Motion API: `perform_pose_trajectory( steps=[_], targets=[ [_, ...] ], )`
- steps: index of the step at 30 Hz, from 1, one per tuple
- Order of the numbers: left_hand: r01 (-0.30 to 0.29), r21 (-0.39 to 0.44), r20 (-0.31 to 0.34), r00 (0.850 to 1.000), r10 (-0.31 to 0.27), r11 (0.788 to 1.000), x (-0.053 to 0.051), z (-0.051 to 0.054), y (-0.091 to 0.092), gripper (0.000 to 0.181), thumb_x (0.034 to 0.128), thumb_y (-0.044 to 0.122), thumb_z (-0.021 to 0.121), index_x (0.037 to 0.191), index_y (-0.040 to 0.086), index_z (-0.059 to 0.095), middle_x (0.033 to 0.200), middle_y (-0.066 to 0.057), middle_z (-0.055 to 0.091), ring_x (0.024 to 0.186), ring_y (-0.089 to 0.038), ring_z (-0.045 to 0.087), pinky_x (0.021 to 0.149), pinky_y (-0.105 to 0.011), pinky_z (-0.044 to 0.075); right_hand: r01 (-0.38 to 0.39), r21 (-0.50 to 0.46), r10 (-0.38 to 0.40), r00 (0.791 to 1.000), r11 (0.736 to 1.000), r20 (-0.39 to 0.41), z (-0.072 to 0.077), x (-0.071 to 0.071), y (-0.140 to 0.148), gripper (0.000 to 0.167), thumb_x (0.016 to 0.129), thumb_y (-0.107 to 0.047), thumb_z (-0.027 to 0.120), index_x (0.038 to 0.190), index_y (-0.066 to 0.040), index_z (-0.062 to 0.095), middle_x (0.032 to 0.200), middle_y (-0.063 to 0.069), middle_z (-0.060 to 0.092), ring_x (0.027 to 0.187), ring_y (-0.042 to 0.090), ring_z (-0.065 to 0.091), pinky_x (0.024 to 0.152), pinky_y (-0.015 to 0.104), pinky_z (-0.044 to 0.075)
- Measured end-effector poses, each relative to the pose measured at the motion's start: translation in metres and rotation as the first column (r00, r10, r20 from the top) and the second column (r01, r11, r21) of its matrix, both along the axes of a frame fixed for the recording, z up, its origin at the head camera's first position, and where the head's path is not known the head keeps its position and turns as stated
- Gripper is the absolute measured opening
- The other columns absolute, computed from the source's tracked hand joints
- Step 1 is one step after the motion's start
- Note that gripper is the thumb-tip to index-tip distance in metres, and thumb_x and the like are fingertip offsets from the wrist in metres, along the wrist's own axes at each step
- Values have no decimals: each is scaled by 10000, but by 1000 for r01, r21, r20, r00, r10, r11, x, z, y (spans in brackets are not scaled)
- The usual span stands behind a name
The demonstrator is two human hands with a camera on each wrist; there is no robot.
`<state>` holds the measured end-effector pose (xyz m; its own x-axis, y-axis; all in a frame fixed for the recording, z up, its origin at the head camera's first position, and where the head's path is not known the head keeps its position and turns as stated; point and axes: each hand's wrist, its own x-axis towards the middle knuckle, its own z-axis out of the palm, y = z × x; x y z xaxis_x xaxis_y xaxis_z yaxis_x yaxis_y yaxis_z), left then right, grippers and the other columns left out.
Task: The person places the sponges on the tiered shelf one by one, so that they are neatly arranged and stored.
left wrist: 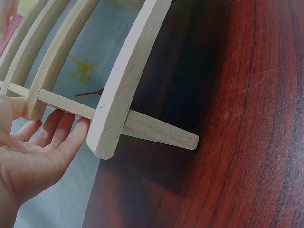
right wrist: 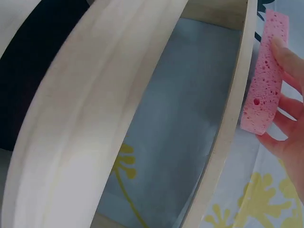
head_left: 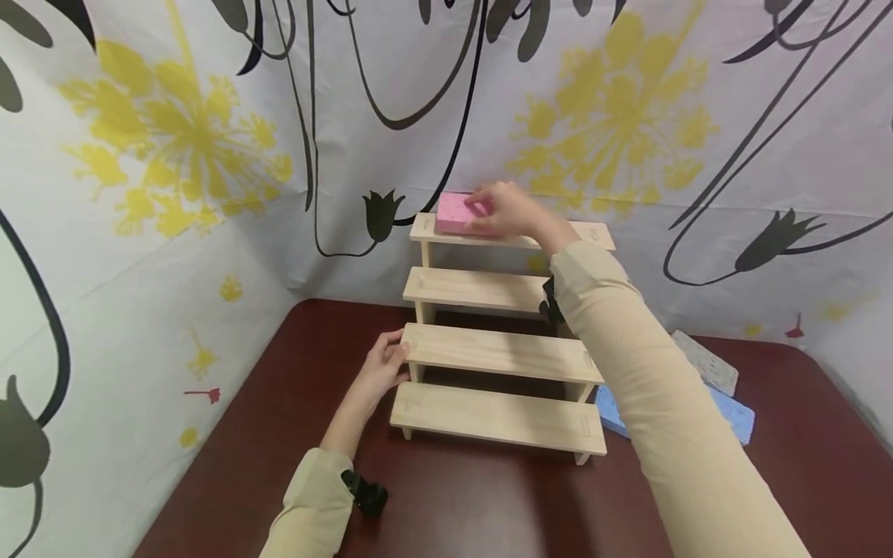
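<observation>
A pink sponge [head_left: 455, 215] is on the top step at the left end of a pale wooden four-step rack [head_left: 498, 415]. My right hand [head_left: 508, 209] holds the sponge from its right side, the arm reaching over the steps. In the right wrist view, thumb and fingers grip the porous pink sponge [right wrist: 266, 76] beyond the top step's edge. My left hand [head_left: 382, 364] holds the left end of the second step from the bottom. The left wrist view shows its thumb on the step and fingers beneath, by the side rail [left wrist: 66, 103].
On the dark red-brown table [head_left: 474, 504], right of the rack, lie a blue sponge [head_left: 732, 415] and a greyish sponge [head_left: 708, 364], partly behind my right sleeve. A white cloth [head_left: 446, 101] with yellow flowers and dark vines hangs behind and at the sides.
</observation>
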<state>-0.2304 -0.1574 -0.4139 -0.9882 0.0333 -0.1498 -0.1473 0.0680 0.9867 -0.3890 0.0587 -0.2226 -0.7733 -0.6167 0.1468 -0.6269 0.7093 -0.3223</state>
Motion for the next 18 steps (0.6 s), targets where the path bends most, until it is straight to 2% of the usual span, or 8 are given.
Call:
perform_pose_trajectory(
  steps=[5, 9, 12, 15, 18],
  targets=[
    [-6, -16, -4, 1000, 6, 1000, 2, 0, -1, 440, 983, 239, 414, 1386, 103, 302, 1318, -238, 443, 1258, -379, 412, 979, -535, 410, 0, 29, -2, 998, 1000, 56, -5, -2, -1, 500, 840, -282, 649, 1274, -64, 535, 1090, 157, 601, 862, 237, 462, 771, 351, 400],
    [-16, -14, -12, 1000, 15, 1000, 3, 1, -1, 436, 986, 218, 405, 1385, 80, 296, 1321, -255, 431, 1254, -396, 408, 985, -548, 393, -19, 1, 19, 999, 1000, 46, -9, -1, 1, 529, 829, -297, 669, 1285, -69, 524, 1187, 156, 587, 948, 251, 506, 873, 386, 429],
    [-11, -17, -19, 1000, 11, 1000, 2, 0, -1, 439, 984, 224, 408, 1384, 81, 299, 1315, -257, 437, 1245, -393, 419, 988, -545, 391, -37, -21, 37, 999, 999, 13, -13, -2, 3, 533, 821, -254, 685, 1286, -53, 518, 1272, 186, 541, 1102, 291, 515, 1004, 423, 399],
    [4, -21, -42, 999, -5, 1000, 1, -1, -1, 473, 973, 303, 427, 1378, 87, 312, 1302, -255, 446, 1230, -393, 435, 978, -552, 400, -52, -32, 51, 998, 998, -32, -18, -3, 6, 538, 818, -228, 689, 1290, -43, 510, 1319, 209, 495, 1209, 343, 466, 1070, 446, 346],
    [22, -25, -62, 998, -24, 999, 3, -1, 0, 525, 951, 387, 446, 1370, 98, 320, 1295, -252, 445, 1210, -396, 454, 956, -552, 425, -65, -40, 62, 995, 997, -77, -22, -4, 9, 538, 815, -228, 692, 1282, -29, 515, 1318, 225, 488, 1228, 378, 440, 1083, 464, 323]
  ],
)
